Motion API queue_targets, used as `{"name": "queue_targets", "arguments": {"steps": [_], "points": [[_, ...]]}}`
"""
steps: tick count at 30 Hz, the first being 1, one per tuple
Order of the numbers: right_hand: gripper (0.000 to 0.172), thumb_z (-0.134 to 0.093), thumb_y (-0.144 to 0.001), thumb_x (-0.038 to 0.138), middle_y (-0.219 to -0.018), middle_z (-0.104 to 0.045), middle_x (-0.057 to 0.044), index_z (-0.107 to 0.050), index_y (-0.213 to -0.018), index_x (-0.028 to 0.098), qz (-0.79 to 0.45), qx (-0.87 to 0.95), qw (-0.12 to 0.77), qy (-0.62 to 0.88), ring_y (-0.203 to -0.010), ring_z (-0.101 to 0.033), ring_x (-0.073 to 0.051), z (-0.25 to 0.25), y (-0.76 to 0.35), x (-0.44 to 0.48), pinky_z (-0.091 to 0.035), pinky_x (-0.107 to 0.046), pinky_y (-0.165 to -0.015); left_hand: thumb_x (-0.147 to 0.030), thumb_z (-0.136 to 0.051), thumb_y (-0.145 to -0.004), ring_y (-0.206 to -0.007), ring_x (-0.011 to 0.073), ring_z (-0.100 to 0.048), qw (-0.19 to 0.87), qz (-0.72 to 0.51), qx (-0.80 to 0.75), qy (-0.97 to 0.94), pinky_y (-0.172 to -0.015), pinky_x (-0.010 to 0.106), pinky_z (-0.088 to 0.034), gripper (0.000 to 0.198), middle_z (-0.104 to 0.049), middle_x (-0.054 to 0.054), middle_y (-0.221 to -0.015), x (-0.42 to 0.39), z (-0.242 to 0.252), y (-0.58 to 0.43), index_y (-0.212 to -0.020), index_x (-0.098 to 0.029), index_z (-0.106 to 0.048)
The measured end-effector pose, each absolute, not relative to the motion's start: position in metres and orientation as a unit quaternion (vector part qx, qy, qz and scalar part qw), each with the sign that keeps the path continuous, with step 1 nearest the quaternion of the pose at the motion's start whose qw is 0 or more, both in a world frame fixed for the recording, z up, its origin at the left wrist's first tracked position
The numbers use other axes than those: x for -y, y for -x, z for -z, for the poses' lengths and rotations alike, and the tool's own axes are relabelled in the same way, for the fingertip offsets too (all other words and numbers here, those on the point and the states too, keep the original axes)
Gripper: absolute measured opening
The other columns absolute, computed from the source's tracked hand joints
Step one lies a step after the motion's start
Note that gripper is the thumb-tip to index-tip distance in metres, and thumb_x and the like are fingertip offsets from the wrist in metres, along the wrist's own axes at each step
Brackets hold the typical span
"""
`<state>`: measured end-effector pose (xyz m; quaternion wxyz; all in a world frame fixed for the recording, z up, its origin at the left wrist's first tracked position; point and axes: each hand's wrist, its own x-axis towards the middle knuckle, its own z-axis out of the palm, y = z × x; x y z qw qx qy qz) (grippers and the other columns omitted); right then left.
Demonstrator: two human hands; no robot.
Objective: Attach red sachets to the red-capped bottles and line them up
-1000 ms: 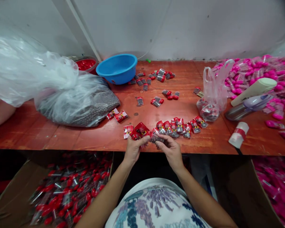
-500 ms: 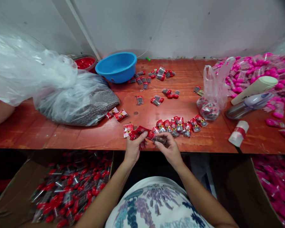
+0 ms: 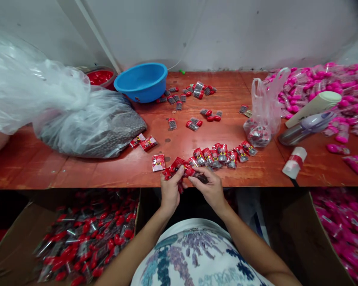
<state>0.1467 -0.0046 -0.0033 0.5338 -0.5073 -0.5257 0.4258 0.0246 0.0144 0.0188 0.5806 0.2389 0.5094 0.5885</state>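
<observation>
Over the table's front edge, my left hand (image 3: 170,190) grips several small red printed packets (image 3: 176,163), thumb on top. My right hand (image 3: 210,186) pinches a small clear container of dark beads (image 3: 201,177), close against the packets; its far end is hidden by my fingers. Just beyond my hands lies a row of red-topped packets with dark contents (image 3: 216,155), running off to the right. A flat red packet (image 3: 158,163) rests left of my left hand, and two more red packets (image 3: 148,143) lie by the bag of dark beads (image 3: 107,123).
A blue basin (image 3: 141,83) stands at the back beside a bowl of red pieces (image 3: 100,76). To the right are a tied plastic bag (image 3: 261,127), a bottle (image 3: 306,129), a roll (image 3: 294,163) and pink containers (image 3: 319,85). Below sits a carton of red-capped containers (image 3: 86,238).
The view has shifted slightly, so the table's things appear a little further left. My right hand has drawn closer to my left, bringing the bead container up against the red packets.
</observation>
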Motion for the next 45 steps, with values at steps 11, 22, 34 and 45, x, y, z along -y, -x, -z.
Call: {"name": "queue_targets", "arguments": {"steps": [11, 22, 34, 45], "points": [[0.038, -0.069, -0.077, 0.031, -0.104, -0.065, -0.002, -0.057, -0.112, 0.026, -0.602, 0.407, 0.527, 0.441, -0.090, -0.063, -0.017, -0.008, -0.154, 0.002, -0.053, -0.030, -0.082, -0.025, -0.081, -0.061, -0.048, 0.0085, -0.055, 0.588, -0.567, -0.499, -0.291, -0.043, 0.019, -0.048, 0.022, -0.066, -0.001, -0.067, -0.013, -0.024, -0.018, -0.076, -0.015, -0.068], [0.034, -0.073, -0.074, 0.032, -0.092, -0.066, -0.001, -0.065, -0.106, 0.024, -0.581, 0.394, 0.540, 0.464, -0.075, -0.063, -0.016, -0.006, -0.149, 0.009, -0.056, -0.027, -0.062, -0.018, -0.083, -0.057, -0.062, 0.0135, -0.064, 0.592, -0.560, -0.476, -0.330, -0.056, 0.022, -0.052, 0.033, -0.070, 0.001, -0.074, -0.012, -0.030, -0.014, -0.086, -0.015, -0.069], [0.032, -0.067, -0.080, 0.026, -0.095, -0.058, -0.002, -0.065, -0.111, 0.030, -0.409, 0.561, 0.536, 0.480, -0.085, -0.058, -0.016, -0.008, -0.154, 0.012, -0.050, -0.028, -0.077, -0.016, -0.085, -0.052, -0.060, 0.0127, -0.063, 0.597, -0.549, -0.481, -0.331, -0.052, 0.019, -0.048, 0.055, -0.070, 0.000, -0.076, -0.011, -0.031, -0.009, -0.103, -0.017, -0.065], [0.028, -0.062, -0.083, 0.030, -0.099, -0.055, -0.002, -0.065, -0.112, 0.031, -0.437, 0.533, 0.549, 0.472, -0.078, -0.060, -0.014, -0.005, -0.152, 0.018, -0.054, -0.026, -0.067, -0.016, -0.084, -0.053, -0.054, 0.0084, -0.058, 0.615, -0.567, -0.465, -0.288, -0.046, 0.016, -0.044, 0.043, -0.066, -0.003, -0.070, -0.008, -0.027, -0.019, -0.092, -0.016, -0.065]]}}
